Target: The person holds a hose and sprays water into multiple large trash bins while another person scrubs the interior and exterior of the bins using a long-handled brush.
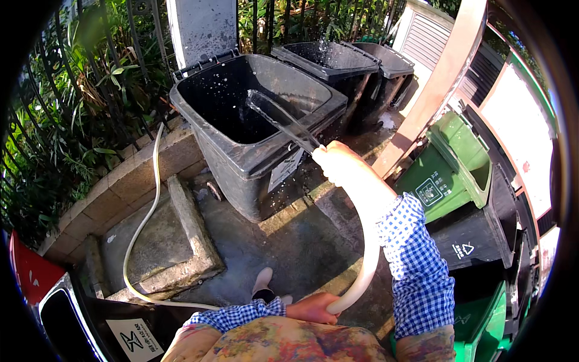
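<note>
My right hand [346,165] is closed around the end of a pale flexible water hose [368,267]. Water [280,120] streams from that end into a large open black wheeled bin [226,149], and drops fly up around its mouth. Lower down, close to my body, my left hand [314,307] grips the same hose. Beyond my left forearm the hose runs over the ground and curves up along a low wall. The bin's inside is dark, so its bottom is hidden.
More black bins [330,59] stand behind. Green bins [457,158] and dark bins line the right, past a slanting post [429,86]. A concrete kerb [194,244] crosses the wet ground at left, near a low wall [122,185] with an iron fence. Another bin is lower left.
</note>
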Available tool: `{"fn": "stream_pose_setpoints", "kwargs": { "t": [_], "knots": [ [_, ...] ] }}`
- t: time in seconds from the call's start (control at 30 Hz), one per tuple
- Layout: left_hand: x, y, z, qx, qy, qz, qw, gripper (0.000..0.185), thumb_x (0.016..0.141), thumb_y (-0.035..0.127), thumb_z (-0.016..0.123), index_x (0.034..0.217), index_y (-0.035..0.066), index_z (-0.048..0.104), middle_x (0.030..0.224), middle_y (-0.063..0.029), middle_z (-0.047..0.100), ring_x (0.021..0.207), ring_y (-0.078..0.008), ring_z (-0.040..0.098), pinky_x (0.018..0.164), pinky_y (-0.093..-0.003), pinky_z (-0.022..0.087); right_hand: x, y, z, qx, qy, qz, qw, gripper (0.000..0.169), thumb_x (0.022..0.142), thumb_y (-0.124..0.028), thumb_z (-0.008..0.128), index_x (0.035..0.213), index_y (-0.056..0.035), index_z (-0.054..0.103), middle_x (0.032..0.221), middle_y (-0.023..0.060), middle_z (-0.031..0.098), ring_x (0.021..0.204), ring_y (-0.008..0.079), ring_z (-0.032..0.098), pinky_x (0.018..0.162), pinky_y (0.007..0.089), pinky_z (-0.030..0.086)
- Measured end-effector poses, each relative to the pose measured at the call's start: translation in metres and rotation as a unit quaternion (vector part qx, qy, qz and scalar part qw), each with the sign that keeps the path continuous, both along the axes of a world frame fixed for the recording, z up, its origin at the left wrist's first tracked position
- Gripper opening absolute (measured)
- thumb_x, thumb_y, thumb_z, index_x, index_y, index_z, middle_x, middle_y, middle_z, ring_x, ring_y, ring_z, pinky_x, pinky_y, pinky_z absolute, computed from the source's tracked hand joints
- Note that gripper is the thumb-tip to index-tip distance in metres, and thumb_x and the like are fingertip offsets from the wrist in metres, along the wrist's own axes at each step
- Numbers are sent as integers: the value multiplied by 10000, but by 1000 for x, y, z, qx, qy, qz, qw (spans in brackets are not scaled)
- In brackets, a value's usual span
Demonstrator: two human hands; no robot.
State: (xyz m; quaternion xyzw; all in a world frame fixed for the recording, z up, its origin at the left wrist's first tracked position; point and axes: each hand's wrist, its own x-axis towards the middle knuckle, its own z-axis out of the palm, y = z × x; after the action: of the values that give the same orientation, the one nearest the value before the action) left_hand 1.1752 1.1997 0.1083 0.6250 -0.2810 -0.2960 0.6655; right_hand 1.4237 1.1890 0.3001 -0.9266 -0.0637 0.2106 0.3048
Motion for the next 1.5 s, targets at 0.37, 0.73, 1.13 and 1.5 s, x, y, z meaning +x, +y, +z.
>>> {"fn": "stream_pose_setpoints", "kwargs": {
  "t": [0.37,0.73,1.13,1.5],
  "knots": [
    [-13,28,2,22,-20,64,997,189,755,169,679,783,16,572,701,-70,594,671,-139,571,601,-305,434,-52,93,4,-32,-14,216,976,447,925,-352,413,659,-2,495,537,82,524,459,170,517,474,312,452],
    [-31,63,-10,43,43,90,994,218,758,156,684,891,-1,611,769,-81,635,733,-150,606,654,-304,460,-17,83,-96,-37,123,171,977,358,867,-282,479,595,-50,491,521,56,492,440,151,455,445,298,366],
    [-14,79,-1,224,61,49,971,341,671,187,673,995,83,652,857,-162,662,824,-307,640,701,-379,475,-7,-90,-205,308,313,-70,896,276,890,-322,575,699,-131,519,626,-2,518,537,103,472,479,255,373],
    [7,63,-6,260,18,24,965,296,646,157,650,936,97,656,793,-149,655,770,-320,642,672,-395,481,4,-147,-211,148,258,-216,930,291,892,-254,431,716,-30,490,563,59,487,414,152,449,379,295,380]
  ]
}}
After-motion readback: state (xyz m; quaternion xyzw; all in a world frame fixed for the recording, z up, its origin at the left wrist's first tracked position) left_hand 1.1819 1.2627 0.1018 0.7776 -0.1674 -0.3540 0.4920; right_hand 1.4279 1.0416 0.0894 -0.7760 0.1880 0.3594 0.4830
